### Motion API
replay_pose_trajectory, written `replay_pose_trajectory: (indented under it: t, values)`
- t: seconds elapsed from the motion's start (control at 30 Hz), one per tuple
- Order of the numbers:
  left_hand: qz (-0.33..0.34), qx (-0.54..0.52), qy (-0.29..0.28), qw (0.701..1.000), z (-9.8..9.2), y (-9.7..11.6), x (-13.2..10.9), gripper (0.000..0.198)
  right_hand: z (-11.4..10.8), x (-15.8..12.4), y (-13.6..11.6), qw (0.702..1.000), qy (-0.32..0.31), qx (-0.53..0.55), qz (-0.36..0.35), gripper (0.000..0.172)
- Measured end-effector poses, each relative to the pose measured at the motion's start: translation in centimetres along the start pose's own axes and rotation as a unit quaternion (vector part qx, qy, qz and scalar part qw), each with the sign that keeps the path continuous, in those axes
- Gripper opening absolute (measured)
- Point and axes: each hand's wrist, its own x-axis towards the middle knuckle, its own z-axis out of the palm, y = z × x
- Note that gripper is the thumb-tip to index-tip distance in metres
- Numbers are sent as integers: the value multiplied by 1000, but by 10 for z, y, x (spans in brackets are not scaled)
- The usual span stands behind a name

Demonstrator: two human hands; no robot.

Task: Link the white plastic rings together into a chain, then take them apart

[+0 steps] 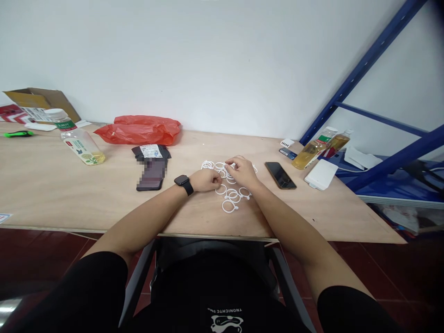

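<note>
Several white rings (228, 206) with small tabs lie loosely on the wooden table between and in front of my hands, some overlapping. My left hand (207, 180), below a black watch (183, 184), rests at the left side of the rings with its fingers curled; what they hold, if anything, is too small to tell. Over the back part of the rings is my right hand (240, 170), its thumb and index finger brought together at a ring. Part of the ring pile is hidden behind both hands.
On the wooden table (194, 217), a red plastic bag (142, 131), a dark packet (151, 172) and a bottle (81, 141) are at left. A phone (280, 175), white box (321, 174) and drink bottles (312, 150) are at right, beside a blue metal frame (364, 58).
</note>
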Motion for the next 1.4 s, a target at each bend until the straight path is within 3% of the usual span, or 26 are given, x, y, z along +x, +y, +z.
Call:
replay_pose_trajectory:
  t: [0.1,0.23,0.33,0.6,0.77,1.4]
  values:
    - [6,39,42,998,-3,-4,0,14,0,-2,-2,999,-33,14,-3,17]
    - [-6,46,146,988,-7,-7,0,15,0,-5,-7,992,-120,29,-11,17]
    - [4,36,177,984,-8,-7,-1,17,2,-7,-11,988,-152,39,-6,16]
    - [-26,-127,165,978,-5,-10,0,28,5,-7,-10,989,-76,119,32,23]
    - [-30,-171,178,969,-6,-8,-1,27,6,-8,-13,987,-81,129,42,23]
    - [19,-108,233,966,-6,3,-4,13,8,-10,-15,992,-71,97,23,13]
